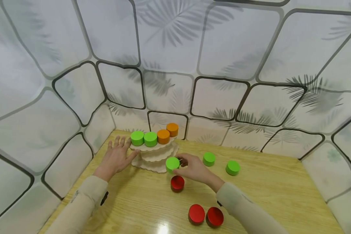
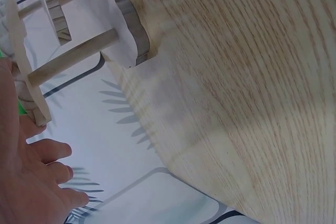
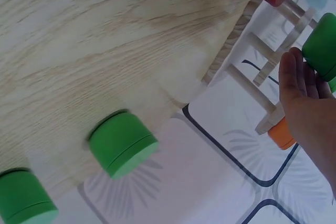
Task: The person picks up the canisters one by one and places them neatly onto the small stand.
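Observation:
A three-tiered wooden stand (image 1: 160,155) with scalloped edges is in the back left corner of the table. On its top tier are two green round tubs (image 1: 150,138) and two orange round tubs (image 1: 163,136) in a row. My left hand (image 1: 114,160) rests against the left end of the top tier, fingers spread. Thumb and fingers of my right hand (image 1: 195,168) pinch another green tub (image 1: 172,164) in front of the stand's lower right side. In the right wrist view, that green tub (image 3: 321,48) is held up by the fingertips.
One red tub (image 1: 177,184) sits just in front of the held one, and two more red tubs (image 1: 196,214) are nearer the front. Two green tubs (image 1: 232,167) stand right of my right hand. A patterned wall covering (image 1: 169,91) rises behind the wooden table (image 1: 266,191).

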### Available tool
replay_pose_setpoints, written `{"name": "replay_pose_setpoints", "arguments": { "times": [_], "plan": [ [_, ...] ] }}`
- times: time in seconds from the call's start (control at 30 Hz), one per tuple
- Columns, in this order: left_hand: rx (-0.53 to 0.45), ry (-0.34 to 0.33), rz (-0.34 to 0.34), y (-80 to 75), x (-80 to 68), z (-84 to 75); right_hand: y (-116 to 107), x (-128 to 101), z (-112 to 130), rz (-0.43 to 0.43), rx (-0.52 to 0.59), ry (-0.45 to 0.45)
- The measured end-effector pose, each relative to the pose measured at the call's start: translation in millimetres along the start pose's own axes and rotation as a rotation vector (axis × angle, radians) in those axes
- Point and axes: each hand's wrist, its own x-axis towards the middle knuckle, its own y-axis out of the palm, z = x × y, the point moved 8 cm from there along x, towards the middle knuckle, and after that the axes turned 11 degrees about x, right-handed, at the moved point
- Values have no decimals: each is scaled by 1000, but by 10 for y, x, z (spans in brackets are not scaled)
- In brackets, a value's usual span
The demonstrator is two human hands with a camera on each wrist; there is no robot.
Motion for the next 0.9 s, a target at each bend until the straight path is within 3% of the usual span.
{"name": "replay_pose_setpoints", "arguments": {
  "times": [0.6,0.9],
  "plan": [
    [16,4,-13,-2,-1,5,211,291,113,-49,-8,16],
    [7,0,-6,6,5,-1,298,357,130,-52,42,7]
  ]
}}
